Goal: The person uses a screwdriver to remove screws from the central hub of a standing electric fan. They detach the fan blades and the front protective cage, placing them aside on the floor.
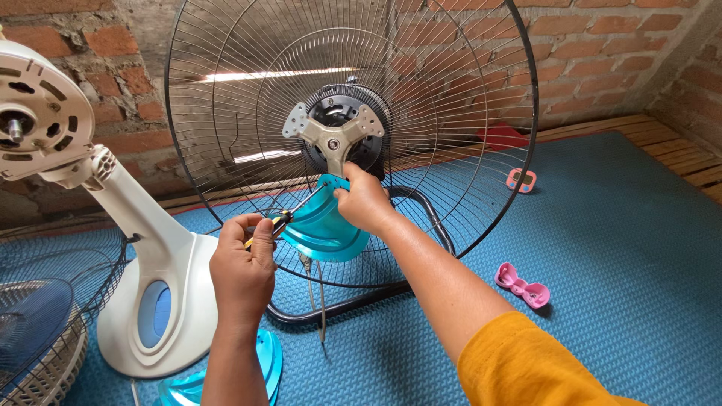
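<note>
The right hand (362,201) is gripping a teal blade (323,225) against the hub (333,140); the left hand (242,265) is clutching a screwdriver (280,221).

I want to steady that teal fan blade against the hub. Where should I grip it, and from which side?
Probably grip the teal fan blade at its narrow root under the three-armed hub, from the right, as the right hand does. The broad curved tip offers less purchase.

Teal plastic fan blade (322,228): curved, glossy, held tilted at frame centre, its top against lowest arm of grey three-armed hub (332,136).
Screwdriver (280,220): yellow-black handle, thin shaft angled up-right toward blade's top, left of centre.
Hub sat inside round black wire guard (481,195), upright.
</note>
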